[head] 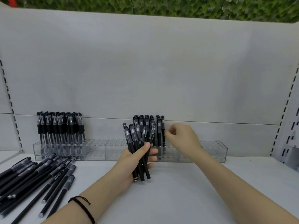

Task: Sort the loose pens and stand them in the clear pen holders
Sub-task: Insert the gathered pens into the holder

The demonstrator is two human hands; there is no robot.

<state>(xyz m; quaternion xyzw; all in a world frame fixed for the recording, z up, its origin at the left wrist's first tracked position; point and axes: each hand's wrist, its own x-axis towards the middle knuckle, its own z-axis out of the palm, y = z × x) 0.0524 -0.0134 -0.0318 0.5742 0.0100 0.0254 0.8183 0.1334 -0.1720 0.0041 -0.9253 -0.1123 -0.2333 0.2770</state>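
The left hand (139, 157) clenches a bundle of black pens (139, 143); the right hand (181, 139) pinches loosely at the last standing pen (163, 131) in the clear holder (210, 151), though whether it grips is unclear. Best to seat each pen straight down into the free hole just beyond the fingertips, while loose pens (40, 175) wait left of the wrist

Pens (139, 152) in left hand (137, 160), perhaps five

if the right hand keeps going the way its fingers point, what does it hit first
Most likely the standing pens in the middle clear holder: the right hand points left at the outermost one, fingertips seemingly almost on it. Depth is unclear; the left hand's bundle looks nearer the camera.
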